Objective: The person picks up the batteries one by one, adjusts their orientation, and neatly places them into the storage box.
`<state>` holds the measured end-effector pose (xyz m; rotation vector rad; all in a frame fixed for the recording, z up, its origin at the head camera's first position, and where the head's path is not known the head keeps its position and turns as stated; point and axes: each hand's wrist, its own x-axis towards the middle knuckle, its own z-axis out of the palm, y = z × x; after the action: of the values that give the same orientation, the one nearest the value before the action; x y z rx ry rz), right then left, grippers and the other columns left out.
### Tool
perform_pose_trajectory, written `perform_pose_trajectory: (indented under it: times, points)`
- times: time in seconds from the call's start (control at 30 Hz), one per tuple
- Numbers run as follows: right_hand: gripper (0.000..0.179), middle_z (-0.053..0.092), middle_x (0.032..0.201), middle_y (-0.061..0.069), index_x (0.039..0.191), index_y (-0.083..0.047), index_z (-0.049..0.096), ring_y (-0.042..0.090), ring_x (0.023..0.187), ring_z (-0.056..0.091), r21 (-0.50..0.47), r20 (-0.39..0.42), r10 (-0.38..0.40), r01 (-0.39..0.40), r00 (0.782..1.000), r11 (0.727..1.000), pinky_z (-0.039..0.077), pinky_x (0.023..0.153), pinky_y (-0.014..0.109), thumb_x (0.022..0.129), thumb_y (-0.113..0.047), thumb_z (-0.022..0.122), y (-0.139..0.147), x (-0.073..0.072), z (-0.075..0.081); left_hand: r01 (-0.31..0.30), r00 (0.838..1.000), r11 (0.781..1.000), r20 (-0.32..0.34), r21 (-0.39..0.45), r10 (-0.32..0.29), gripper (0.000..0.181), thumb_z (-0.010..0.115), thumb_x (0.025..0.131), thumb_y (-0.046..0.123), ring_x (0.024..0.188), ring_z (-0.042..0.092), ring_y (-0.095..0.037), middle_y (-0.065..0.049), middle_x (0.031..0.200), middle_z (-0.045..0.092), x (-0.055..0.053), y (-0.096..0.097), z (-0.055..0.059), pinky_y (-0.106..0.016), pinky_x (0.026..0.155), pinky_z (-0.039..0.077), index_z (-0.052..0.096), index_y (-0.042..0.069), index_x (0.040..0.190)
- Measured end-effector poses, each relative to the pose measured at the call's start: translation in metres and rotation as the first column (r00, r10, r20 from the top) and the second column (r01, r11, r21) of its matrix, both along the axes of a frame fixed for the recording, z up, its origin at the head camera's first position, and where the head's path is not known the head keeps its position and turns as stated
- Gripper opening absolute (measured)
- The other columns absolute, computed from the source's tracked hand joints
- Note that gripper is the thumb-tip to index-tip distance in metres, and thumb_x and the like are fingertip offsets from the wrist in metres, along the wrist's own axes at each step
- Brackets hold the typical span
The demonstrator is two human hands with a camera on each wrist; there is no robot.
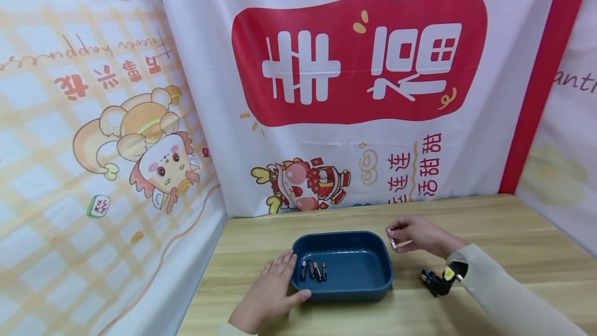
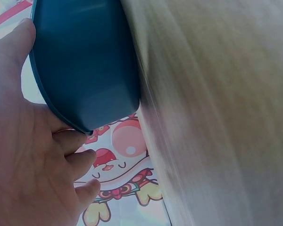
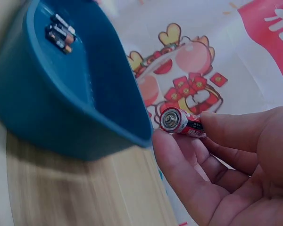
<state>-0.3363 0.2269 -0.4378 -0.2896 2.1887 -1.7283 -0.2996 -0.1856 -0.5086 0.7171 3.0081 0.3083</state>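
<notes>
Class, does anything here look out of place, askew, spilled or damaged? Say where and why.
The hanging cloth ahead looks odd: its large white characters lie on their sides. Nothing else stands out: the blue tray stands upright, its batteries lie together, and no spill shows.

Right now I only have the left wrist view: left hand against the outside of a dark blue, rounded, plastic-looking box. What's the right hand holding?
Observer: The right hand pinches a red-and-black cylindrical battery.
Operator: Anything inside the box?
Observer: Yes, four dark cylindrical batteries lie on its floor.
Operator: Spread out or bunched?
Observer: Bunched side by side, at the end nearest the left hand.
</notes>
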Motion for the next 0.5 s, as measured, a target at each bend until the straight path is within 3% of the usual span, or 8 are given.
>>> perform_pose_trajectory:
  times: [0.5]
  points:
    - [0.018,0.061,0.1,0.022,0.109,0.003,0.062,0.027,0.087,0.063,0.037,-0.014,0.028,-0.027,1.0,0.999,0.057,0.077,0.044,0.098,-0.011,0.058,-0.046,-0.011,0.0,0.021,1.0,1.0,-0.007,-0.001,-0.021,0.099,0.036,0.085,0.081,0.146,0.016,-0.024,-0.005,0.16,0.021,-0.001,-0.001,0.003,-0.054,0.115,0.016,0.027,0.011,0.155]
